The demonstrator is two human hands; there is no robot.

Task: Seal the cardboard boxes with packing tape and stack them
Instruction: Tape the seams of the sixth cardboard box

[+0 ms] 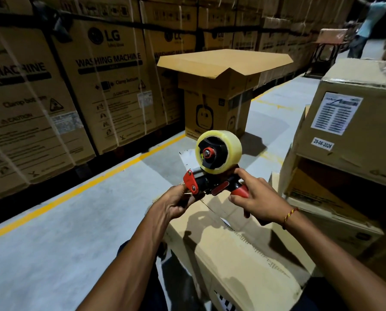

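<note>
A red and black tape dispenser (212, 176) with a roll of clear tape (219, 151) is held above a low cardboard box (239, 250) right in front of me. My right hand (258, 198) grips its red handle. At the dispenser's front end, my left hand (178, 202) pinches near the red cutter; the tape end itself is not clear to see. Further ahead on the floor stands another cardboard box (216, 90) with its top flaps spread open.
Tall stacks of washing machine cartons (102, 75) line the left side behind a yellow floor line (86, 187). Stacked boxes (349, 135) with a white label stand at my right. A person (366, 25) stands far back right, beside a stand bearing a box.
</note>
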